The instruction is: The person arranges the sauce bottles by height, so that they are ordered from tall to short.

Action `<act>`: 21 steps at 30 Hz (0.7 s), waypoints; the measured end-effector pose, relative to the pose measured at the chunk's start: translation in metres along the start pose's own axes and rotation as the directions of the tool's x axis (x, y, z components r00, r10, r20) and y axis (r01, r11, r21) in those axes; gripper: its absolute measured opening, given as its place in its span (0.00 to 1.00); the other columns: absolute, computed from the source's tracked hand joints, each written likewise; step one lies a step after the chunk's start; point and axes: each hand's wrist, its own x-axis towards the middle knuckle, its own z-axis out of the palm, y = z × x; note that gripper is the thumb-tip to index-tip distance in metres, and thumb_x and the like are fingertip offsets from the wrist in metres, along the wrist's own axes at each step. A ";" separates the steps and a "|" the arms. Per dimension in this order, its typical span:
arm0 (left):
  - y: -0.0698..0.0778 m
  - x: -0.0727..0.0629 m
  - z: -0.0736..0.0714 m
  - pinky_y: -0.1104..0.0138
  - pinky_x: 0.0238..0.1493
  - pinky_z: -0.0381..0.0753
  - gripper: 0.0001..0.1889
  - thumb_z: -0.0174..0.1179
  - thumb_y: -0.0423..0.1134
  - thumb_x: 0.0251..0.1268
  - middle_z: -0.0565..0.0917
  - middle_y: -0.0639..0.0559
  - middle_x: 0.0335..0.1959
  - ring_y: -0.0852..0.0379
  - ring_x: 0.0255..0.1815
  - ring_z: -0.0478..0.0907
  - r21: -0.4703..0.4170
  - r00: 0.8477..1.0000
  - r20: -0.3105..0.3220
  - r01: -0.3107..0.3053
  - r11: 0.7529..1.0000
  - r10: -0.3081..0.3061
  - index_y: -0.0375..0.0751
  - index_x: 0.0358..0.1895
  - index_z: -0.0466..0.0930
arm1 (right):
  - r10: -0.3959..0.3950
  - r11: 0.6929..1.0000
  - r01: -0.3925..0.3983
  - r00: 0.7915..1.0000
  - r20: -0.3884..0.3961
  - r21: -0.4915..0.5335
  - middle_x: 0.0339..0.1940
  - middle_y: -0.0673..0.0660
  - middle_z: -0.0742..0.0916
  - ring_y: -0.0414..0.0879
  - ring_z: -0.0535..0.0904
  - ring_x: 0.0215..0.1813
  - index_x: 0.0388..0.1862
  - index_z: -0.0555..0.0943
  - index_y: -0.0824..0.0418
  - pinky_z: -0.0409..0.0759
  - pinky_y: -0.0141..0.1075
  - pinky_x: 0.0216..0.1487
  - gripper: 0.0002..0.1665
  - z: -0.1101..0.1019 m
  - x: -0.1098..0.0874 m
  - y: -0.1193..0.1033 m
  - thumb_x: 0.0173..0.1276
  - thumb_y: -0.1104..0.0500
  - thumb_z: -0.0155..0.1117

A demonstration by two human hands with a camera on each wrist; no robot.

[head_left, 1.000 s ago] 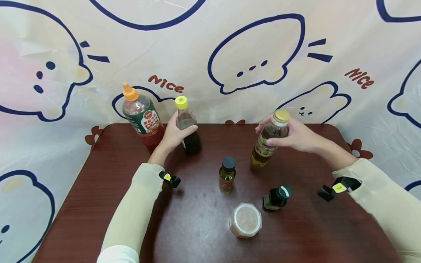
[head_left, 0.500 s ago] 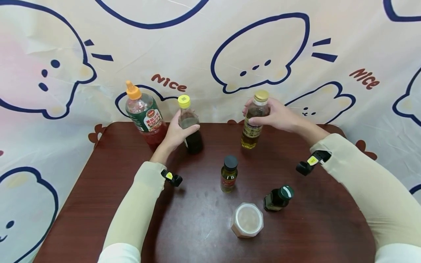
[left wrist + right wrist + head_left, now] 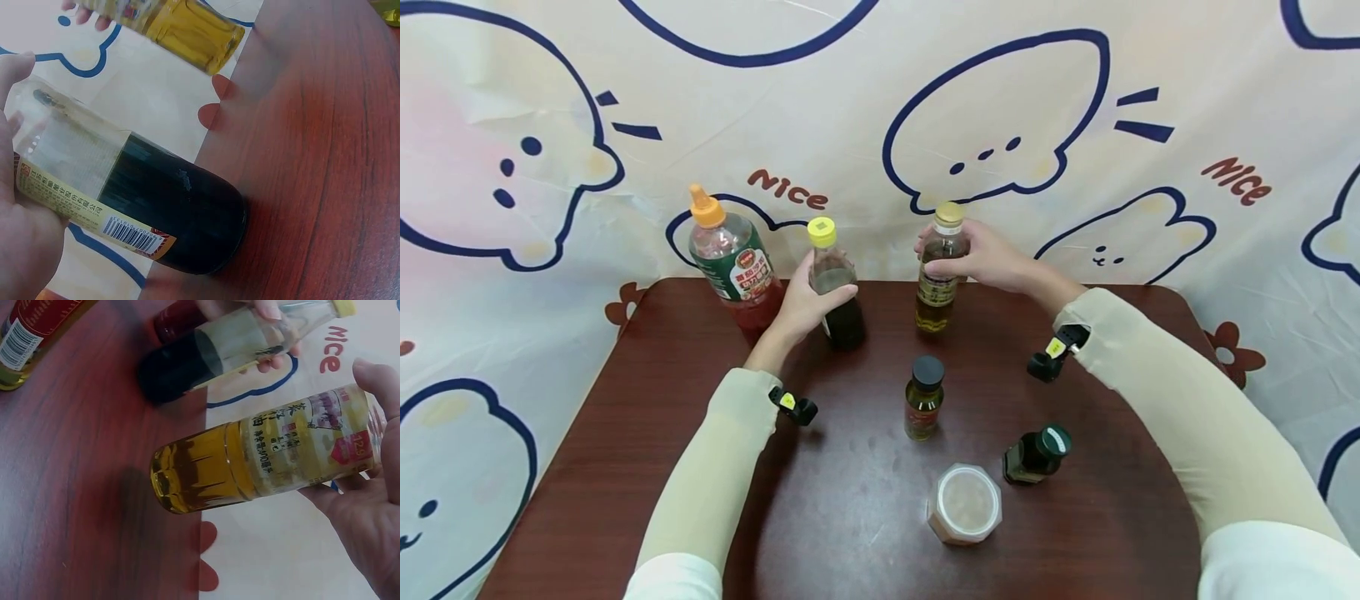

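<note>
Two hands at the far edge of a dark red-brown, wood-grained tabletop (image 3: 625, 417), as I view them remotely. The left hand (image 3: 805, 308) grips, between thumb and curled fingers, a clear bottle of near-black liquid with a bright yellow cap (image 3: 846, 321), which stands upright. The right hand (image 3: 985, 257) grips a clear ribbed bottle of golden oil with a dull gold cap and cream label (image 3: 936, 292), its thumb across the front. This bottle is upright, to the right of the dark one and apart from it; I cannot tell whether its base touches the wood. Just beside the left hand I note a large clear bottle of red sauce with an orange nozzle and green label (image 3: 745, 271). Nearer to me stand a small olive-toned glass bottle with a black cap (image 3: 922, 408), a squat dark bottle with a green cap (image 3: 1033, 458) and a faceted clear jar with a whitish round lid (image 3: 966, 504). Behind hangs a pale cloth with navy cartoon outlines (image 3: 820, 125).
</note>
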 end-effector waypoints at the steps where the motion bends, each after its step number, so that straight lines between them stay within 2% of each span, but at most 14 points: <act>1: 0.000 0.000 0.000 0.45 0.73 0.61 0.34 0.66 0.30 0.65 0.74 0.34 0.66 0.42 0.69 0.67 -0.001 1.000 0.000 -0.001 1.000 0.001 0.29 0.72 0.62 | -0.001 1.000 0.001 1.000 0.000 0.010 0.58 0.59 0.83 0.51 0.79 0.58 0.61 0.76 0.60 0.78 0.50 0.55 0.23 0.002 0.002 0.001 0.69 0.60 0.71; 9: 0.001 -0.001 0.001 0.46 0.72 0.63 0.33 0.66 0.30 0.65 0.74 0.35 0.65 0.43 0.67 0.69 -0.001 1.000 -0.003 -0.012 1.000 0.012 0.30 0.71 0.64 | 0.002 0.999 -0.002 1.000 0.004 0.032 0.59 0.58 0.83 0.50 0.78 0.62 0.63 0.72 0.66 0.73 0.51 0.64 0.28 0.022 0.012 0.013 0.68 0.61 0.71; 17: 0.001 -0.001 0.001 0.44 0.73 0.61 0.33 0.65 0.28 0.65 0.73 0.33 0.66 0.41 0.68 0.68 -0.007 1.000 -0.002 -0.012 1.000 0.012 0.29 0.72 0.62 | -0.036 0.998 0.035 0.999 0.002 0.048 0.59 0.61 0.82 0.50 0.78 0.60 0.61 0.74 0.63 0.74 0.49 0.64 0.27 0.039 0.012 0.022 0.66 0.64 0.72; 21: 0.000 0.000 0.001 0.45 0.73 0.61 0.33 0.64 0.28 0.65 0.72 0.31 0.67 0.41 0.68 0.68 -0.013 1.000 0.004 -0.014 1.000 0.014 0.28 0.71 0.62 | -0.069 0.995 0.070 0.998 -0.009 0.070 0.57 0.61 0.83 0.51 0.78 0.59 0.60 0.74 0.65 0.74 0.48 0.63 0.26 0.044 0.014 0.024 0.65 0.65 0.73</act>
